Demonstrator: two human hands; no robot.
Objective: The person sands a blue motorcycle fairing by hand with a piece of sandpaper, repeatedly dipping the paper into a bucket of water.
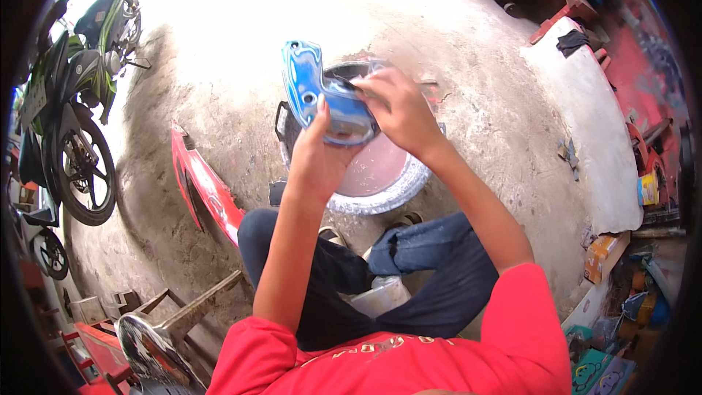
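Observation:
My left hand (319, 153) grips a shiny blue, L-shaped plastic panel (338, 108) from below, with the thumb on its face. The panel has pale streaks and round holes, and is held tilted. At its right edge, the bent fingers of my right hand (395, 106) press together. They are slightly blurred, and whatever they pinch is hidden. Beneath both hands stands a round basin (380, 203) with a whitish, worn rim and cloudy pinkish water. Dark parts show at the basin's far and left sides, partly covered by the panel and my left hand.
A long red-and-white panel (208, 183) lies on the concrete floor (497, 139) to the left. Motorcycles (80, 146) stand along the left. A wooden frame (208, 296) is at the lower left. Boxes (605, 256) and clutter line the right, beside a pale slab (585, 117).

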